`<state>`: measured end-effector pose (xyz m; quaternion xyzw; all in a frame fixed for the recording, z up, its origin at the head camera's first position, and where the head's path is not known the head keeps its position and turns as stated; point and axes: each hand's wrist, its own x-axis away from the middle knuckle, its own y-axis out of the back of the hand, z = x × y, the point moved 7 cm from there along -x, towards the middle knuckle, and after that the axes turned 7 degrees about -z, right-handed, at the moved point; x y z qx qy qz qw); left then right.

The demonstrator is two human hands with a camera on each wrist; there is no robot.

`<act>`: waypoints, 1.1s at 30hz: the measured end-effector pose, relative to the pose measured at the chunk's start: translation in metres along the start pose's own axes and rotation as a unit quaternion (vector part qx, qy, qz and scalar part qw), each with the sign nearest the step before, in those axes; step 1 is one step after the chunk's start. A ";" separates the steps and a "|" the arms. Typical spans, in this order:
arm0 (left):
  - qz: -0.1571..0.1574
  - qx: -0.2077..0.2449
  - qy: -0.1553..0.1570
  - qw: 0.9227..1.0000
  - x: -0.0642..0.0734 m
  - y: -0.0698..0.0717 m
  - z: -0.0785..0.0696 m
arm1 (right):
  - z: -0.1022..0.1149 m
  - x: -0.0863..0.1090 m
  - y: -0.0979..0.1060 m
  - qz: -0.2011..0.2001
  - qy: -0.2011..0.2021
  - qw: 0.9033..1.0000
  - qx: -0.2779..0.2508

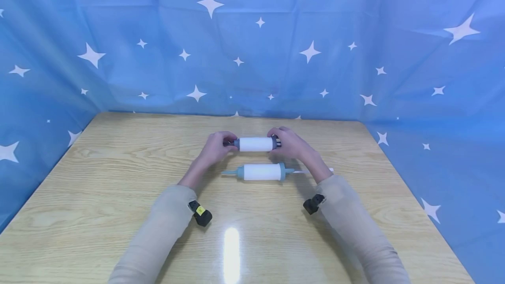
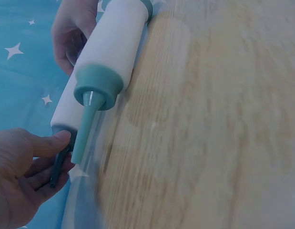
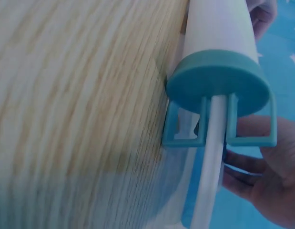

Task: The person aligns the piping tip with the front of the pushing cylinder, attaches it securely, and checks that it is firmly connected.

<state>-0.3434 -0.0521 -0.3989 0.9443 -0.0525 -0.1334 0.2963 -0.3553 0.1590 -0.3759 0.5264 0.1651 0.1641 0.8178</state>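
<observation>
A white syringe-like tube with dark blue-grey end caps (image 1: pixel 255 144) lies crosswise toward the back of the table. My left hand (image 1: pixel 215 146) pinches its nozzle end; in the left wrist view, the thumb sits on the dark cap with the narrow nozzle (image 2: pixel 55 169) running between the fingers. At the opposite end, my right hand (image 1: pixel 291 143) grips the dark cap. Nearer me and parallel lies a second syringe-like tube (image 1: pixel 262 172), white with teal ends. The right wrist view shows its teal loop handles (image 3: pixel 252 141) and white rod (image 3: pixel 211 167) partly covering my right hand (image 3: pixel 278 174).
Both tubes are over a light wood-grain table (image 1: pixel 118 196). A blue curtain with white stars (image 1: pixel 252 56) hangs behind the table and along its sides. Each sleeved wrist carries a small black camera (image 1: pixel 202 216).
</observation>
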 end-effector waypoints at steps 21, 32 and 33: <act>0.015 0.003 0.026 1.000 0.003 0.000 0.012 | -0.019 0.000 -0.005 0.025 -0.025 0.999 -0.011; 0.003 0.027 0.028 0.999 0.010 0.012 0.018 | -0.020 0.012 0.008 -0.007 -0.035 0.999 -0.030; 0.000 0.025 0.028 0.999 0.011 0.014 0.018 | -0.020 0.013 0.009 -0.009 -0.036 0.999 -0.031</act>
